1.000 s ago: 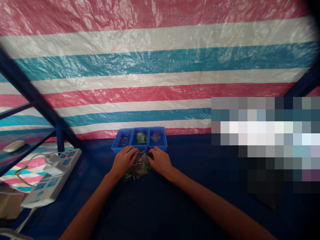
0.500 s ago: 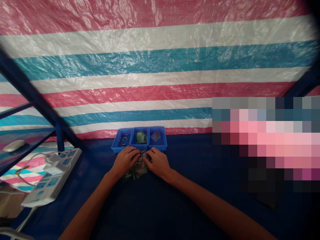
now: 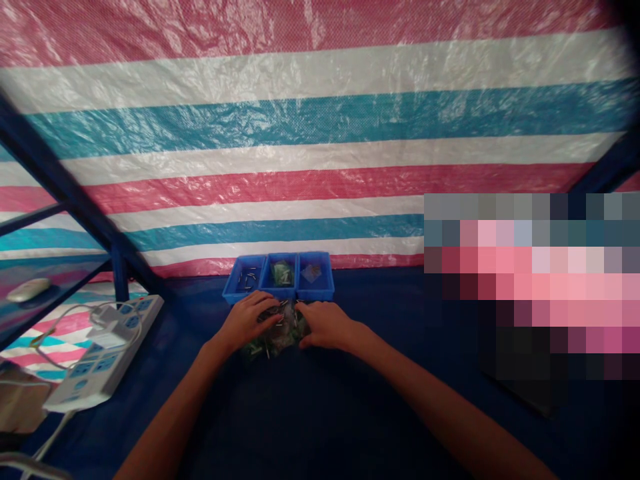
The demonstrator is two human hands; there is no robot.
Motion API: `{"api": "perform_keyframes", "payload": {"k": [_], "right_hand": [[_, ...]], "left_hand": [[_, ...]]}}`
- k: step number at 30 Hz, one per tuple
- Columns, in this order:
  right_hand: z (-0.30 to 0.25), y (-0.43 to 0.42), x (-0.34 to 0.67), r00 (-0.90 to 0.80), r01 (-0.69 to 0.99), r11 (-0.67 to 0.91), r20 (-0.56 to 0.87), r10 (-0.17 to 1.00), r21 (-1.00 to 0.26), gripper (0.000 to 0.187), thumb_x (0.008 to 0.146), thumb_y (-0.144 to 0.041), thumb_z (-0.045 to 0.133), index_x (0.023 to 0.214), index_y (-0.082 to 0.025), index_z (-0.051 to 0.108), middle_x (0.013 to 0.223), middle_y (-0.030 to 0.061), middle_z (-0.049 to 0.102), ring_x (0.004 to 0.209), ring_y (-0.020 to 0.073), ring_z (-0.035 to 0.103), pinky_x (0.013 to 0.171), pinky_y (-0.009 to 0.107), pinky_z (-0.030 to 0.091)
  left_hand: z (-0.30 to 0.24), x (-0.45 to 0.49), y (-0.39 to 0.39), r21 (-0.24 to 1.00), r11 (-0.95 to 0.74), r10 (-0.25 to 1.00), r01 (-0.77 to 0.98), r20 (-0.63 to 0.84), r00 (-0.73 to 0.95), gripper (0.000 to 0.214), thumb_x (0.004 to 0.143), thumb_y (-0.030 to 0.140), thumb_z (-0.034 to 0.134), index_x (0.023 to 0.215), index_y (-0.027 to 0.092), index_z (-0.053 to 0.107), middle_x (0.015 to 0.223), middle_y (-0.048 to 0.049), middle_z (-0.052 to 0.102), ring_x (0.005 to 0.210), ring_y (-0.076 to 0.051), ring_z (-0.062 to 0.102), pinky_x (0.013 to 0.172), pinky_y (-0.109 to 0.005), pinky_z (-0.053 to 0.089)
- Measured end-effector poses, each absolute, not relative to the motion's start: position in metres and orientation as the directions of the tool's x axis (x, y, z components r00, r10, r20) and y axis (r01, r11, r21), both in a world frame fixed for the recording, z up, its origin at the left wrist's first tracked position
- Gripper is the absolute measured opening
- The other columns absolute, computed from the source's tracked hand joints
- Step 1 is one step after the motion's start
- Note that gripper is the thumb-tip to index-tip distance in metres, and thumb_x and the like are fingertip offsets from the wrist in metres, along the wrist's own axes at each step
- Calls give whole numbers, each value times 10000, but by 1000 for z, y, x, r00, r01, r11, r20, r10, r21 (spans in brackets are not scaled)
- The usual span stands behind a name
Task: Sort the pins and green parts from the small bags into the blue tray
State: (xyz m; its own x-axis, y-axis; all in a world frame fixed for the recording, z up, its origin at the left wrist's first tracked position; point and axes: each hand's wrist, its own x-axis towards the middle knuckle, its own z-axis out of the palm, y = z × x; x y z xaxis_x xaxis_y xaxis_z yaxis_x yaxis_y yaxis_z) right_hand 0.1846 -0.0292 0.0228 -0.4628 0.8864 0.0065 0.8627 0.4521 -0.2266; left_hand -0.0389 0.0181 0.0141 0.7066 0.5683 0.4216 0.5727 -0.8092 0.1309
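A loose pile of small metal pins and clear and green plastic bags (image 3: pixel 285 337) lies on the dark blue tabletop. My left hand (image 3: pixel 249 321) rests on the pile's left side, fingers bent over it and thumb apart. At the right side, my right hand (image 3: pixel 327 325) touches the bags, thumb and fingers spread around their edge. I see no piece gripped in either hand, though some fingertips are hidden. Behind the hands stand a left blue bin (image 3: pixel 231 293) with several metal pieces, a middle blue bin (image 3: pixel 281 293) with green bags, and a right blue bin (image 3: pixel 327 293) with a small clear bag.
A white power strip (image 3: pixel 107 373) with plugs and cables lies on the left. Beyond it are a blue metal frame (image 3: pixel 117 267) and a white computer mouse (image 3: pixel 29 291). A striped plastic sheet (image 3: pixel 320 120) hangs behind. The right side is partly pixelated.
My right hand has turned and shifted slightly right, its thumb now lower and wider from the fingers. My left hand stays over the pile, nearly unmoved. The bins have not moved.
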Motion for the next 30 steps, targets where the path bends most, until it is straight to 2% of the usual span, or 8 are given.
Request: {"api": "perform_keyframes", "payload": {"k": [5,13,30], "right_hand": [[17,-28,182,-458,867,449,12,889,-216,576,601,-464,779,1070,-198,577,963,111,684,843,285,660,663,304,459],[15,-24,182,-491,843,488,47,870,-227,470,701,-440,718,1085,-214,569,972,91,681,881,272,650,697,305,451],[16,-21,184,-492,828,489,60,868,-275,439,736,-425,657,1100,-190,591,956,102,681,869,274,647,666,291,432]], "left_hand": [[15,-39,17,126,-812,562,569,430,707,242,873,353,547,1041,208,642,1017,-73,648,963,-195,598,858,-327,500],[13,-39,17,110,-811,560,575,431,708,240,879,349,539,1034,198,644,1007,-77,655,954,-196,605,856,-332,503],[14,-37,16,117,-820,551,560,428,717,216,892,321,526,1024,189,635,1004,-70,657,945,-188,607,850,-321,499]]}}
